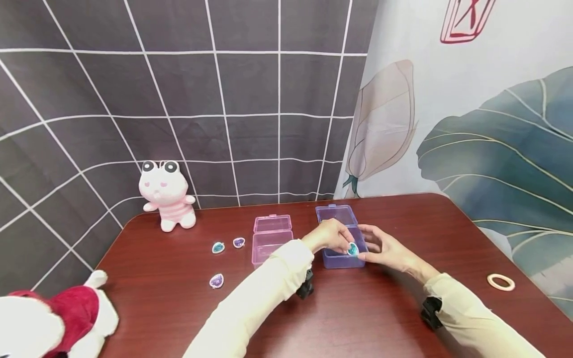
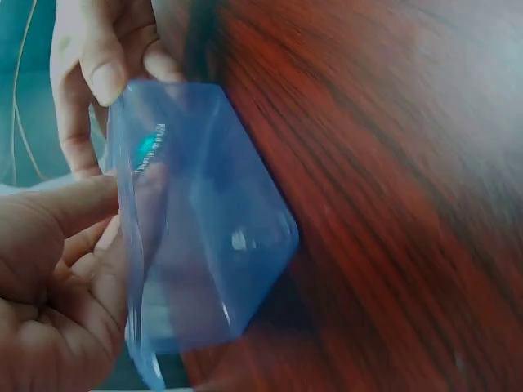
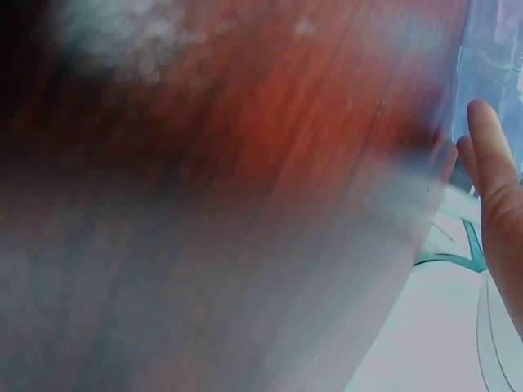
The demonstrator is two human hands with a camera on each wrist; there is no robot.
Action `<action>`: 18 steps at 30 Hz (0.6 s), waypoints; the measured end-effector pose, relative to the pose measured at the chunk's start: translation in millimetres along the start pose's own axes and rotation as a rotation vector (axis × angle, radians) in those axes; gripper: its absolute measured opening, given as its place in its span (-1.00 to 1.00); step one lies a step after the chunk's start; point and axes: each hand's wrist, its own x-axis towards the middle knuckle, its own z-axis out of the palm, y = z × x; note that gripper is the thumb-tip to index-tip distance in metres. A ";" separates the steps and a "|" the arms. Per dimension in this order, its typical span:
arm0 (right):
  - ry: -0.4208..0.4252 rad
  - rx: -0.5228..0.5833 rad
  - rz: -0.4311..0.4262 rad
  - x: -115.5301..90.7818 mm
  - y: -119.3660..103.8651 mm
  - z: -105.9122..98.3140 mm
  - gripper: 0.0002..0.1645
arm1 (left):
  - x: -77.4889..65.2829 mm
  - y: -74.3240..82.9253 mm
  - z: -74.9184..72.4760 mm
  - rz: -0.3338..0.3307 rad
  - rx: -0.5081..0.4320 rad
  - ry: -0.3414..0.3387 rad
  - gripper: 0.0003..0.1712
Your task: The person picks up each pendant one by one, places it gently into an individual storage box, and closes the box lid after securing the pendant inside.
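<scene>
My left hand [image 1: 330, 235] is over a translucent blue plastic box [image 1: 343, 261], pinching a teal heart-shaped gem [image 1: 353, 249] with a pale beaded edge. In the left wrist view the teal gem [image 2: 147, 147] shows through the box's wall, partly blurred. My right hand [image 1: 388, 250] rests against the box's right side, its thumb near the front corner and its other fingers spread along the wall. Extended fingers [image 3: 490, 147] touch the box in the right wrist view. The box's lid [image 1: 336, 215] is raised at the back.
A pink translucent box [image 1: 272, 239] with its lid up stands left of the blue one. Farther left lie another teal gem [image 1: 218, 247] and two purple gems, one behind [image 1: 239, 242] and one in front [image 1: 217, 281]. Plush toys [image 1: 167, 196] sit leftward; a wooden ring [image 1: 501, 282] lies right.
</scene>
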 end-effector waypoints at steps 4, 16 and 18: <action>-0.008 0.001 -0.031 1.1 0.2 1.4 -0.12 | 2.3 3.7 4.8 0.002 0.221 -0.020 -0.87; 0.006 0.005 -0.040 0.2 0.5 2.3 -0.15 | 2.9 5.3 12.8 0.136 0.579 0.013 -0.96; 0.009 0.002 -0.041 0.1 0.5 2.2 -0.15 | 3.2 3.9 14.6 0.158 0.592 0.020 -0.96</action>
